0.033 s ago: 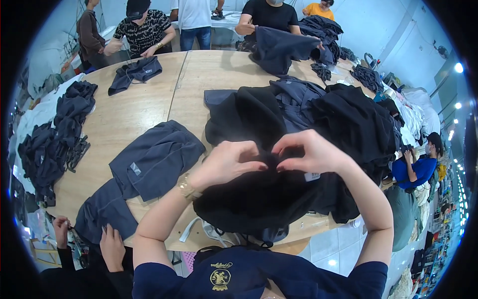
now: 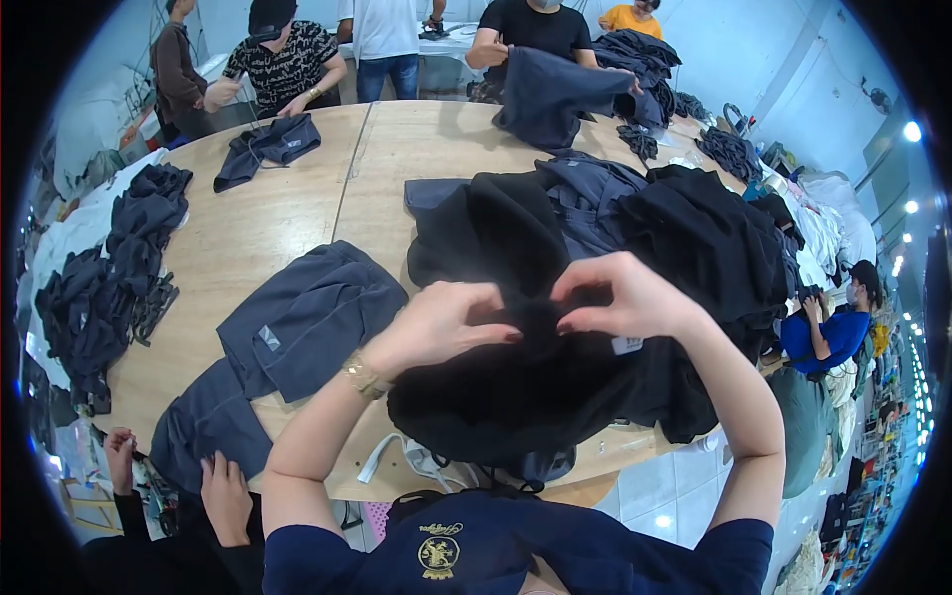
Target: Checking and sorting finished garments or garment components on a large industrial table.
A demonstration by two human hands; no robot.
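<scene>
A black garment (image 2: 496, 397) lies bunched in front of me at the near edge of the table. My left hand (image 2: 436, 325), with a gold watch on its wrist, pinches its fabric between thumb and fingers. Close by on the other side, my right hand (image 2: 625, 297) pinches the same cloth, leaving a short dark stretch between the fingertips. The stretch is blurred. A small white label (image 2: 627, 344) shows on the black fabric below my right hand. To the left lies a folded dark grey garment (image 2: 312, 317) with a light triangular patch.
More black garments (image 2: 694, 238) are heaped to the right, and a dark grey pile (image 2: 139, 238) lines the left side of the wooden table (image 2: 377, 149). A co-worker's hand (image 2: 226, 496) rests on grey cloth at lower left. Across the table, people handle a grey garment (image 2: 550, 94).
My fingertips have drawn slightly apart, the left to the left and the right to the right, with the black fabric between them. The view has shifted a little.
</scene>
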